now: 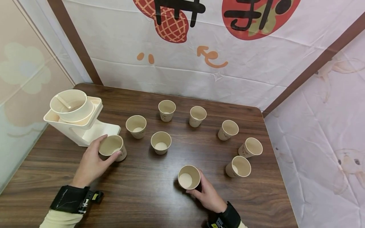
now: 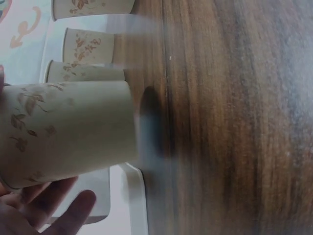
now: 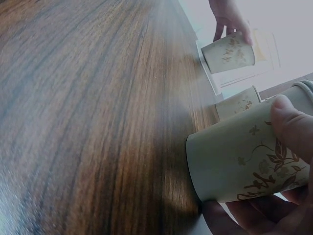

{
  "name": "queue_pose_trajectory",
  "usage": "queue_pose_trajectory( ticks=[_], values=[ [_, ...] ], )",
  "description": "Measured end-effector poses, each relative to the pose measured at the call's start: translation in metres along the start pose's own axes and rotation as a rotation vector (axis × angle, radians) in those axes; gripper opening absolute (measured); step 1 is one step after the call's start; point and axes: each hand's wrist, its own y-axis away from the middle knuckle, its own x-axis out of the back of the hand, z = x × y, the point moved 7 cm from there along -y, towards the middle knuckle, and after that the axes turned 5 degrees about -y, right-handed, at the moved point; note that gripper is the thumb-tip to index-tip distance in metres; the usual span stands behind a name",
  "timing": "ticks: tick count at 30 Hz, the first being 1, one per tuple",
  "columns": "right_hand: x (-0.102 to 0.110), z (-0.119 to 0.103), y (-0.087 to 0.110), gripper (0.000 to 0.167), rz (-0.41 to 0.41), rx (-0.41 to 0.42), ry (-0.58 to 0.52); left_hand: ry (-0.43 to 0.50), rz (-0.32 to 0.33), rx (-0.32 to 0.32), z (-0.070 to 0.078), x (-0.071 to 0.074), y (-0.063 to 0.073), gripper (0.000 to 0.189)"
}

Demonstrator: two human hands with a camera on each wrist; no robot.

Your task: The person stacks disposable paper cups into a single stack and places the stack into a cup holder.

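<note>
One paper cup (image 1: pixel 114 147) is just beside the near right part of the white stand (image 1: pixel 101 130), pinched between your left hand's (image 1: pixel 92 164) thumb and fingers; your right hand (image 1: pixel 210 196) holds a second cup (image 1: pixel 189 177) by its side, right of the stand and nearer you. Both side grips presumably keep the mouths uncovered. Seven other cups (image 1: pixel 161 143) stand right of the stand, mostly apart, likely for separate access; atop it, a bowl (image 1: pixel 74 117) contains a stick (image 1: pixel 63 102).
</note>
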Motion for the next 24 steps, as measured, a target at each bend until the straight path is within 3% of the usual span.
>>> queue_pose_trajectory(
  ticks=[12,24],
  values=[
    [0.0,0.003,0.001,0.08,0.0,-0.016,-0.009,0.006,0.014,-0.014,0.022,0.01,-0.001,0.075],
    [0.0,0.007,0.001,0.08,-0.007,-0.042,-0.022,0.069,0.042,-0.084,0.054,0.016,0.002,0.077]
  ],
)
